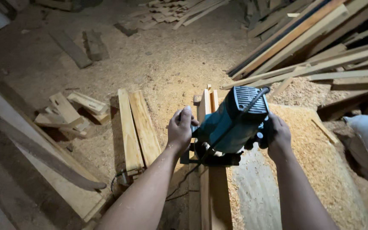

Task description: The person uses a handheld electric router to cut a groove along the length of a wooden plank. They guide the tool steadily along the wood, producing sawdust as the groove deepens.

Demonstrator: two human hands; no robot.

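Your two hands flank one teal power router, which sits at the centre of the view on a narrow wooden strip running from 12 to 6 o'clock. Your left hand, at the router's 9 o'clock, is wrapped around its side grip, fingers curled and thumb up; the grip itself is hidden beneath the palm. Your right hand, at 3 o'clock, is clamped on the opposite grip, though shadow swallows the fingers, so how tightly they close is hard to judge. The router's base and bit are lost in darkness under the body, and its black cord drops toward 7 o'clock out of sight. Two loose planks lie side by side at 9 o'clock. Sawdust covers the board at 4 o'clock. A stack of long boards is cut off at 1 o'clock.
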